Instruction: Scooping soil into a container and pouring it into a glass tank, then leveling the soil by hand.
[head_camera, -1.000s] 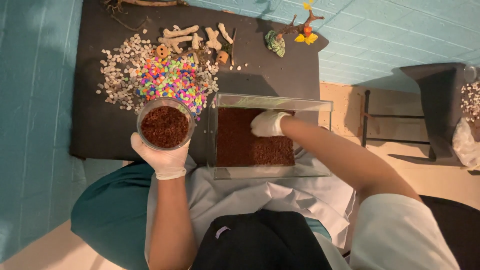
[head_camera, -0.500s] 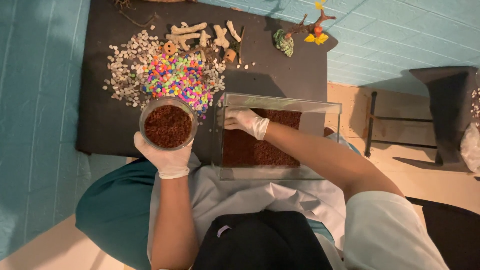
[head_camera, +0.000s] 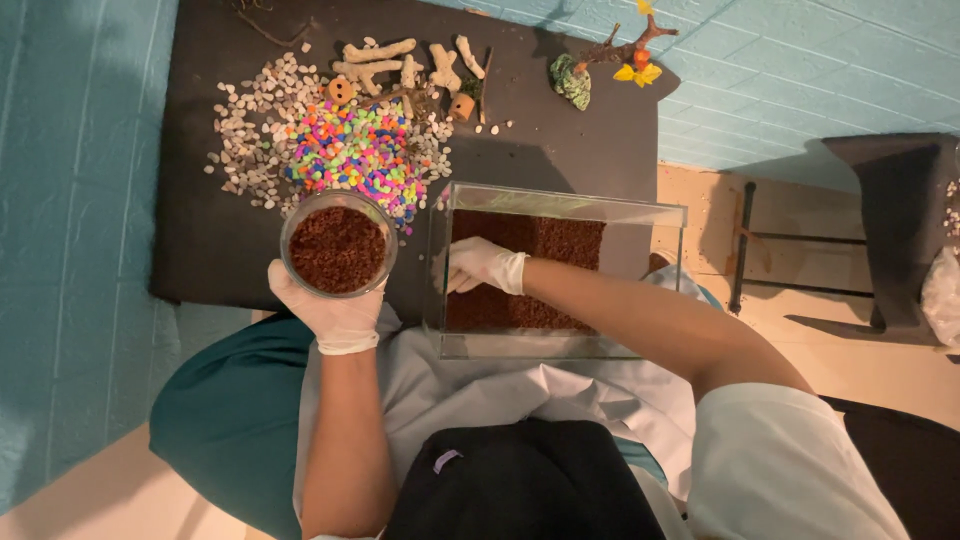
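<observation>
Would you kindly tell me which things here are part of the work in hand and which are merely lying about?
In use:
left hand holding the round container of brown granules
right hand inside the glass tank
brown granules on the tank floor

Lying about:
coloured pebbles
white pebbles
pale coral pieces
small tree ornament

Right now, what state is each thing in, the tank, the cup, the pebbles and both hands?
Glass tank: open-topped, brown gravel across its floor.
Clear cup: upright, nearly full of brown gravel.
Left hand: gloved, gripping the cup.
Right hand: gloved, inside the tank, on the gravel.
Coloured pebbles: loose heap on the mat.
</observation>
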